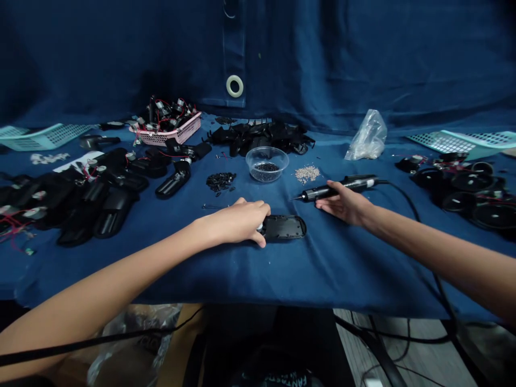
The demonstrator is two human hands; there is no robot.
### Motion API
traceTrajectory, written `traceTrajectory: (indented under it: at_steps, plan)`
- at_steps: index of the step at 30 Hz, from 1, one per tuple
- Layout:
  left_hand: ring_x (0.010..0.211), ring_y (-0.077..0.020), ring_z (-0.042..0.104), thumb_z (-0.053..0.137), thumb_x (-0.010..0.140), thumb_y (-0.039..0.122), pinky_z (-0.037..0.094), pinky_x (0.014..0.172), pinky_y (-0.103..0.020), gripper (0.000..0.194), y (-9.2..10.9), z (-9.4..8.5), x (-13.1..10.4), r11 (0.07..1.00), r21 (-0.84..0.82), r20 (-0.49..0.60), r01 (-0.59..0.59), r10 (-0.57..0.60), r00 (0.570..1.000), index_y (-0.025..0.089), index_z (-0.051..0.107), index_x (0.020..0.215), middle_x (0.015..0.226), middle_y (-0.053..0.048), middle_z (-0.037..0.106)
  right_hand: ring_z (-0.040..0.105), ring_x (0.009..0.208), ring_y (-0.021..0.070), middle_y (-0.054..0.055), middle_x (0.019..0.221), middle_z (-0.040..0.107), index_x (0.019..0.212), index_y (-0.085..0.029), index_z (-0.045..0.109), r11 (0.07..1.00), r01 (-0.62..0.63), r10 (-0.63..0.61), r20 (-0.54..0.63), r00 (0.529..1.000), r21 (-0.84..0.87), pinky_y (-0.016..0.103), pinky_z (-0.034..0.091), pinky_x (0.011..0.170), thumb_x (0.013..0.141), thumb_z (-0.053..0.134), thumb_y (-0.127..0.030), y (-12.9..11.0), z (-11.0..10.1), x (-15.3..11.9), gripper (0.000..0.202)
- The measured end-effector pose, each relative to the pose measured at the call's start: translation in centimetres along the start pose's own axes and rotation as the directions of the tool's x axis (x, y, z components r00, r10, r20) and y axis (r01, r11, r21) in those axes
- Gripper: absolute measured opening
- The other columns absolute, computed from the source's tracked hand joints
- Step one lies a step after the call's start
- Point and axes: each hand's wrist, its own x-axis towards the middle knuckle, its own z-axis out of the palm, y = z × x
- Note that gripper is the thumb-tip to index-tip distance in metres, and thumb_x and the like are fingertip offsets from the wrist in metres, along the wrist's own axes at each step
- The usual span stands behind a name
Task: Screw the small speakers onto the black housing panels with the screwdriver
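Note:
My left hand (245, 221) is closed over one end of a black plastic housing (284, 227), which lies open side up on the blue cloth. A bit of something pale shows under the fingers; the rest of that end is hidden. In my right hand (342, 203) is a black electric screwdriver (338, 188), its thin bit pointing left and its cable running off to the right. Between and beyond the hands are a clear bowl (268, 161) with small dark parts, a heap of silvery screws (307, 173) and a pile of small black pieces (221, 181).
Black housings with red wires (116, 199) crowd the left. Behind them stands a pink basket (181, 131) full of wired parts. Black plastic pieces (258, 137) are heaped at the back. A clear bag (368, 137) and round black parts (471, 188) are on the right.

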Motion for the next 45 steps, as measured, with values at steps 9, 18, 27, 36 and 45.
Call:
traceTrajectory:
  at_steps: [9,18,27,36,45]
  plan:
    - [0.11,-0.0251,0.051,0.071,0.078,0.045,0.036,0.095,-0.032,0.061,-1.1,1.6,-0.6,0.989,-0.149,-0.072,-0.016,0.006,0.997,0.018,0.047,0.127,0.124,-0.006,0.054,0.06,0.061,0.0105,-0.001,0.069,0.054,0.084,-0.022,0.045,0.768,0.227,0.049,-0.408,0.912,0.599,0.02,0.052,0.061,0.084,0.045,-0.039,-1.5,0.8,-4.5,0.017]
    - [0.105,-0.0222,0.056,0.06,0.086,0.051,0.036,0.094,-0.034,0.049,-2.0,-1.8,1.3,0.999,-0.011,-0.271,-0.038,0.033,0.962,0.015,0.054,0.119,0.114,-0.008,0.062,0.043,0.048,0.008,-0.003,0.065,0.041,0.077,-0.02,0.044,0.613,0.447,-0.176,-0.439,0.881,0.651,0.019,0.031,0.037,0.091,0.035,-0.038,-8.9,3.1,-4.6,0.024]
    - [0.084,-0.0253,0.06,0.073,0.068,0.025,0.041,0.08,-0.035,0.027,-7.5,-8.1,15.3,0.959,0.165,0.11,0.232,-0.251,0.962,0.009,0.073,0.09,0.081,-0.011,0.067,0.036,0.043,0.0098,-0.004,0.055,0.034,0.067,-0.022,0.035,0.686,0.328,-0.078,-0.382,0.921,0.65,0.022,0.03,0.034,0.082,0.046,-0.037,-6.1,3.7,-4.3,0.023]
    - [0.083,-0.023,0.058,0.069,0.068,0.021,0.041,0.08,-0.033,0.025,-9.0,-6.5,17.0,0.972,0.137,0.12,0.19,-0.207,0.971,0.007,0.074,0.088,0.079,-0.011,0.066,0.039,0.043,0.0082,-0.004,0.057,0.037,0.07,-0.022,0.037,0.717,0.305,-0.047,-0.394,0.918,0.626,0.021,0.031,0.036,0.087,0.043,-0.036,-5.8,2.9,-3.8,0.023]
    - [0.077,-0.0153,0.06,0.055,0.074,0.009,0.041,0.076,-0.026,0.022,-10.3,-6.0,17.1,0.986,0.066,-0.018,0.154,-0.154,0.988,0.01,0.073,0.088,0.087,-0.009,0.07,0.04,0.04,0.0087,-0.004,0.054,0.042,0.068,-0.021,0.042,0.686,0.3,0.013,-0.423,0.906,0.663,0.023,0.029,0.033,0.085,0.05,-0.039,-5.1,3.2,-3.3,0.026]
